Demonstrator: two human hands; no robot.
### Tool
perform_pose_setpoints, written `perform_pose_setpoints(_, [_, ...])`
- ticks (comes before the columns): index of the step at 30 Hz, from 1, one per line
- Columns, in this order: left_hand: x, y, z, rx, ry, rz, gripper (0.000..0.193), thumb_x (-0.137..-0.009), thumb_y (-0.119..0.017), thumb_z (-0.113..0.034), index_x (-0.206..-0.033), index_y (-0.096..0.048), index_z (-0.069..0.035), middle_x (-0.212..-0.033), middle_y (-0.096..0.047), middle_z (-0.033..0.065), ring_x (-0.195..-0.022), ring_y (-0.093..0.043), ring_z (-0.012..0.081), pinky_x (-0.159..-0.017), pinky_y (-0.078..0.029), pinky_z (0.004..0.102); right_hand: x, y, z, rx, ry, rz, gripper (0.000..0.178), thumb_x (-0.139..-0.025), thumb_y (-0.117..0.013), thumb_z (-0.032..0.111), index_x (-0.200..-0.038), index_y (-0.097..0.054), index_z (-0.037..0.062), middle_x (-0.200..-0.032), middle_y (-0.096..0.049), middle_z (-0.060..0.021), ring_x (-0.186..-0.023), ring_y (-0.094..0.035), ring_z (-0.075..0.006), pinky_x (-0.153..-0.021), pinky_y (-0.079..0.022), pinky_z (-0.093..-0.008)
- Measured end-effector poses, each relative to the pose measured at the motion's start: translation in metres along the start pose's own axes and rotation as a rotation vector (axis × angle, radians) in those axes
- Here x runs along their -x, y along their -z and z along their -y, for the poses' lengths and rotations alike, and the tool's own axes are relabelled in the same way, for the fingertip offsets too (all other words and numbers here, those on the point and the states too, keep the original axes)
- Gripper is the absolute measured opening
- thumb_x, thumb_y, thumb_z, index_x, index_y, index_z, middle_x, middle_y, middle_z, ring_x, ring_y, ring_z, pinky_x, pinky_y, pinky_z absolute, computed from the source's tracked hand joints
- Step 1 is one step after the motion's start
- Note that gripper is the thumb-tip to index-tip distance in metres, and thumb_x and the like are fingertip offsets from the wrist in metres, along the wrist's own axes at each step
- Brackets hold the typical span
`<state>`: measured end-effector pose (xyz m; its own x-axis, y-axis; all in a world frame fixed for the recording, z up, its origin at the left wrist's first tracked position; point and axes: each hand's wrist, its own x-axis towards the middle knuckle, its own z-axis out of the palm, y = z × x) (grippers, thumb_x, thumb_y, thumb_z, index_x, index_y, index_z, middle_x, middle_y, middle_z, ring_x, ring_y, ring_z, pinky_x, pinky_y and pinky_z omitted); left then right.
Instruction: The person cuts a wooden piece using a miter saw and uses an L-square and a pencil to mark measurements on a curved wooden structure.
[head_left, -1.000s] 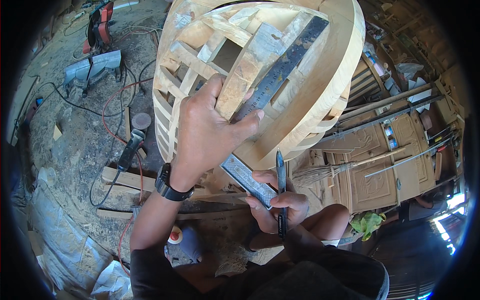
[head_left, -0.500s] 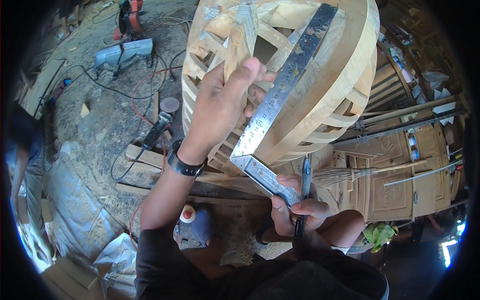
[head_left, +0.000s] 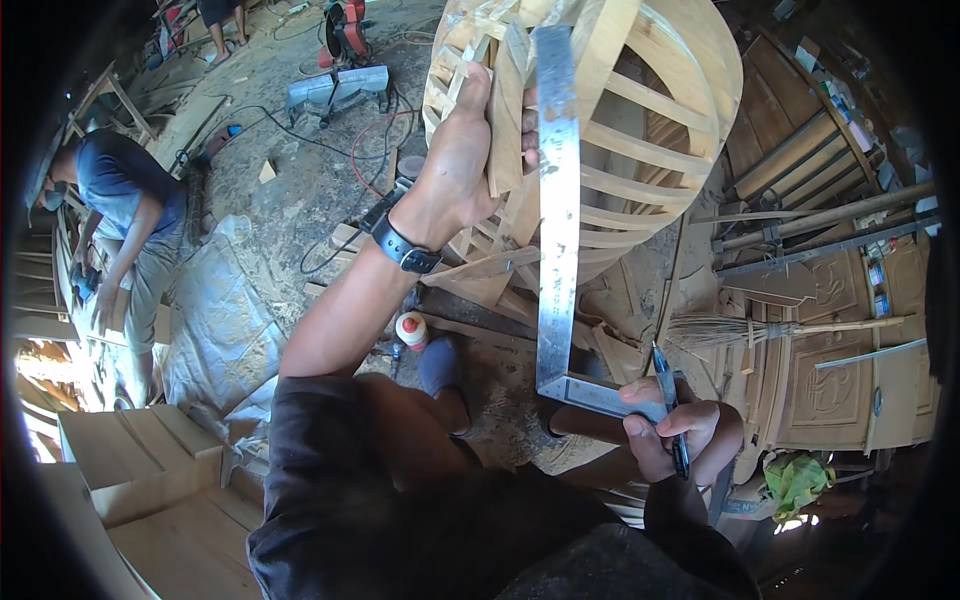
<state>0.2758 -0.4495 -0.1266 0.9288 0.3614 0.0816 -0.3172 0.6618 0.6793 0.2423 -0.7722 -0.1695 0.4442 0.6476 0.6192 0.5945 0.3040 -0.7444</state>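
Note:
My left hand (head_left: 452,170), with a dark band on its wrist, is closed around a short wooden strip (head_left: 510,105), thumb on one side and fingertips on the other. In my right hand (head_left: 685,425) are both a metal try square (head_left: 559,230) and a dark pen (head_left: 663,378). The square's handle lies under my right fingers, and its long blade points away, just right of the strip. Beyond both hands stands a rounded, slatted wooden frame (head_left: 655,190). Its left part is partly hidden by my left hand and the blade.
At far left a person (head_left: 125,210) bends over with a tool in hand. A miter saw (head_left: 340,85) and cables lie on the dusty floor. By my foot stands a white bottle with a red cap (head_left: 410,328). A broom (head_left: 740,330) and carved panels (head_left: 835,340) are at right.
The try square has swung from slanting across the frame to nearly straight ahead, and my right hand has moved right and down. My left hand has risen with the strip. The view has shifted left.

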Motion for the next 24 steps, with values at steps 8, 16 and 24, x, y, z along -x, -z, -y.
perform_pose_setpoints(8, [0.033, -0.043, -0.001, 0.103, -0.18, 0.194, 0.037, -0.103, -0.064, -0.03, -0.117, -0.065, 0.004, -0.079, -0.051, -0.0017, -0.071, -0.054, 0.0081, -0.068, -0.056, 0.0252, 0.015, 0.052, 0.028, -0.146, -0.073, 0.224, 0.038, -0.092, -0.066, -0.011, -0.115, -0.043, 0.0086, -0.104, -0.067, -0.0261, -0.09, -0.071, -0.0306, -0.073, -0.061, -0.038])
perform_pose_setpoints(16, [0.064, -0.082, 0.04, 0.019, -0.4, 0.12, 0.039, -0.104, -0.061, -0.03, -0.123, -0.063, 0.004, -0.081, -0.048, -0.0007, -0.073, -0.048, 0.0101, -0.073, -0.051, 0.03, -0.043, 0.084, 0.03, 0.224, -0.047, 0.248, 0.035, -0.088, -0.075, 0.006, -0.117, -0.054, 0.0029, -0.124, -0.065, -0.0186, -0.101, -0.065, -0.0251, -0.09, -0.052, -0.0372])
perform_pose_setpoints(24, [0.057, -0.077, 0.091, 0.072, -0.423, -0.142, 0.029, -0.105, -0.059, -0.04, -0.11, -0.058, -0.011, -0.081, -0.054, -0.002, -0.074, -0.055, 0.0113, -0.069, -0.05, 0.0276, -0.057, 0.032, -0.027, 0.067, -0.121, 0.191, 0.044, -0.093, -0.068, -0.006, -0.13, -0.045, 0.0035, -0.143, -0.052, -0.017, -0.116, -0.058, -0.0169, -0.1, -0.048, -0.0332])
